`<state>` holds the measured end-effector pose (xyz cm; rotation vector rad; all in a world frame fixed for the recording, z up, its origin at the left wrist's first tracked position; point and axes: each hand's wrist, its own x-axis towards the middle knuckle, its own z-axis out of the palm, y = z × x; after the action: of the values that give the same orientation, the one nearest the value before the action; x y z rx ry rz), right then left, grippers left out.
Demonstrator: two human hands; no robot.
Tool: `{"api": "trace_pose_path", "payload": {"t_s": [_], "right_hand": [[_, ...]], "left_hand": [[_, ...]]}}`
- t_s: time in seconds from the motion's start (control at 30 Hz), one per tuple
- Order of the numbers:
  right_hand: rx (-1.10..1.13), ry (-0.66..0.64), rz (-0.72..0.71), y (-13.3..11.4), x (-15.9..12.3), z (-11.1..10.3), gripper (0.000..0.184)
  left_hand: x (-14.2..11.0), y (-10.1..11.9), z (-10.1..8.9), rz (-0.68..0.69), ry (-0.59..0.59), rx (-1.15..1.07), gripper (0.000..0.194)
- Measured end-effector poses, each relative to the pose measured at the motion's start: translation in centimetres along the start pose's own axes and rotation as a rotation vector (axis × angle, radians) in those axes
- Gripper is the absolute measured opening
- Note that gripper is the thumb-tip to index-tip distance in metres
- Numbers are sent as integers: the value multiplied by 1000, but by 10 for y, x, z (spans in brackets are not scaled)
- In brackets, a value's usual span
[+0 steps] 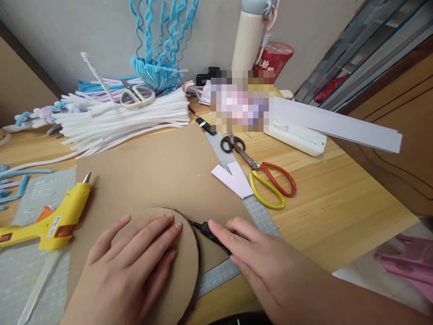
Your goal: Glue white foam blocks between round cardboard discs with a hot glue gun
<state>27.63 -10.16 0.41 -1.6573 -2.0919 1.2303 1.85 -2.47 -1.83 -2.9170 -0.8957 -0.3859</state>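
Observation:
My left hand (135, 259) lies flat with fingers spread on a round cardboard disc (184, 275), which rests on a large brown cardboard sheet (152, 171). My right hand (257, 257) grips a black pen-like tool (206, 230) whose tip touches the sheet at the disc's right edge. A dark line runs along the disc's upper right rim.
A yellow glue gun (50, 221) lies at the left on a grey cutting mat (20, 271). Red and yellow scissors (267, 180) and white foam pieces (235, 178) lie to the right. White pipe cleaners (125, 119), small scissors (137, 95), blue curled craft (158, 67) and a bottle (248, 38) stand behind.

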Motion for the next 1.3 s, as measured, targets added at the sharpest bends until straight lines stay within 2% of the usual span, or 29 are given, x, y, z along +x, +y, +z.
{"api": "trace_pose_path", "payload": {"t_s": [0.2, 0.3, 0.47, 0.6, 0.97, 1.17, 1.3], "right_hand": [[11, 38, -10, -1, -2, -2, 73], [0, 17, 10, -1, -2, -2, 75], [-89, -68, 19, -2, 2, 0, 89], [-170, -87, 15, -5, 6, 2, 99], [-196, -150, 31, -10, 8, -4, 101], [-234, -176, 93, -11, 13, -2, 100], [-168, -108, 118, -1, 3, 4, 96]], "left_hand": [[0, 0, 0, 0, -12, -7, 42], [1, 0, -1, 5, -15, -12, 41], [3, 0, -1, 9, -14, -20, 41], [1, 1, -1, 1, -13, -12, 41], [3, 0, -1, 5, -5, -33, 42], [3, 0, -1, 11, -8, -27, 44], [1, -1, 0, 11, -9, -35, 44]]}}
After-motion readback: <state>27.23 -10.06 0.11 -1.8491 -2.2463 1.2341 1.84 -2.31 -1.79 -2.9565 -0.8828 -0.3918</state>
